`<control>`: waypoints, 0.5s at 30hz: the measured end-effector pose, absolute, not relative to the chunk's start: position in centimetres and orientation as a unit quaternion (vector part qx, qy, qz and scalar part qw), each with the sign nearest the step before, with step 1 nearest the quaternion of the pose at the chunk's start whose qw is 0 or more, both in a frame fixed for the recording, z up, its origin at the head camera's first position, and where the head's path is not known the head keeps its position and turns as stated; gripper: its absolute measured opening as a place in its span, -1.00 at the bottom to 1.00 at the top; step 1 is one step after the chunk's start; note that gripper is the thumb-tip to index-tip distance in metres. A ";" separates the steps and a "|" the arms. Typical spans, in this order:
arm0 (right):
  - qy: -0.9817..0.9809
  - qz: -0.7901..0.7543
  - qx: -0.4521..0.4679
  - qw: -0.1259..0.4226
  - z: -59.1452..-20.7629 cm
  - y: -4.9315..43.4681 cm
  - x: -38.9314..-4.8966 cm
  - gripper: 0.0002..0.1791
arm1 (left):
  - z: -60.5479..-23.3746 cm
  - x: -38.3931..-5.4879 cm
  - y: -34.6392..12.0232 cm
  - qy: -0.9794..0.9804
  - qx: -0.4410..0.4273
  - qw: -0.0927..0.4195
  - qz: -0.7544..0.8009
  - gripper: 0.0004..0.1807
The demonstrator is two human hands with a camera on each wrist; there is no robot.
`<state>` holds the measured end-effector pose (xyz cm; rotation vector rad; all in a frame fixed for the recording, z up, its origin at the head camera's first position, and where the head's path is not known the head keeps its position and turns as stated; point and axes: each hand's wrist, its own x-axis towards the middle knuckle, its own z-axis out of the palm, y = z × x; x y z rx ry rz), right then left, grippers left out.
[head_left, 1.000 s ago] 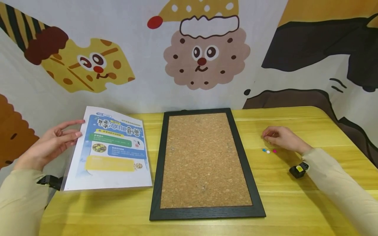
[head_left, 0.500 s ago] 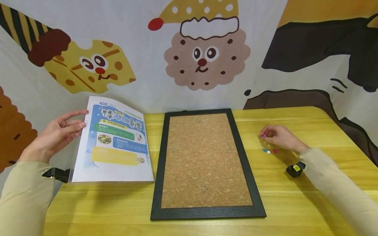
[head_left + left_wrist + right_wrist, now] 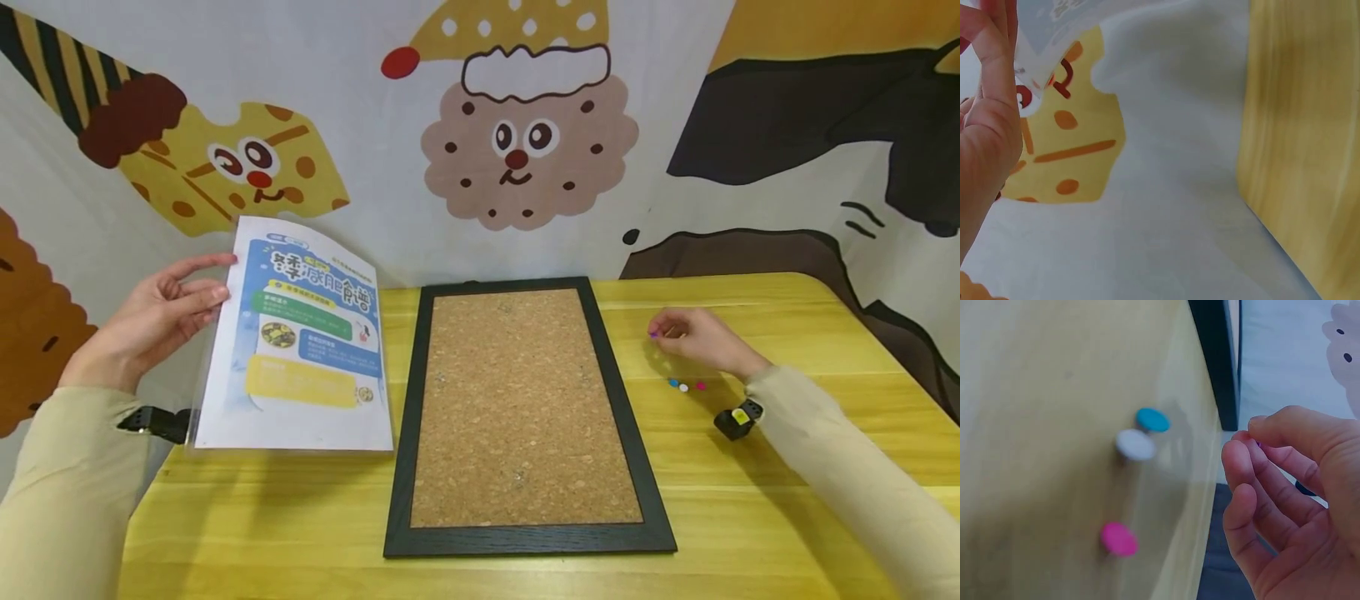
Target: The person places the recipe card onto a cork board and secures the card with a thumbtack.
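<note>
My left hand (image 3: 157, 321) pinches the left edge of a printed poster (image 3: 300, 354) in a clear sleeve. The sheet is held tilted over the table's left part, its Chinese heading at the top. Right of the board, my right hand (image 3: 705, 340) holds a small purple thumbtack (image 3: 654, 334) at its fingertips, raised above the table. Most of that tack is hidden by the fingers in the right wrist view. Below this hand lie a blue thumbtack (image 3: 1152, 419), a white thumbtack (image 3: 1135, 445) and a pink thumbtack (image 3: 1119, 539).
A cork board (image 3: 525, 408) with a black frame lies flat mid-table, bearing a few small clear, shiny spots. Behind the wooden table (image 3: 300, 533) hangs a cloth (image 3: 375, 142) with cartoon food prints. The table's right rear corner is rounded.
My left hand has lifted the poster up and slightly rightward. The right hand has risen from beside the tacks and moved left toward the board, the purple thumbtack now visible in its fingertips.
</note>
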<state>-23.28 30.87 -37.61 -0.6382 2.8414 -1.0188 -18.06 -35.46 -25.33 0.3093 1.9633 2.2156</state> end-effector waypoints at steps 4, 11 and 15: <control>0.918 -0.337 -0.208 0.033 -37.0 30.2 -23.6 -0.86 | -24.5 -18.4 -34.9 0.645 0.114 0.086 0.751 -0.53; 0.911 -0.347 -0.220 0.041 -36.0 29.4 -24.2 -0.81 | -23.2 -18.8 -33.2 0.632 0.132 0.073 0.760 -0.54; 0.913 -0.340 -0.223 0.030 -35.7 29.0 -24.3 -0.84 | -23.2 -19.1 -31.8 0.631 0.145 0.072 0.759 -0.54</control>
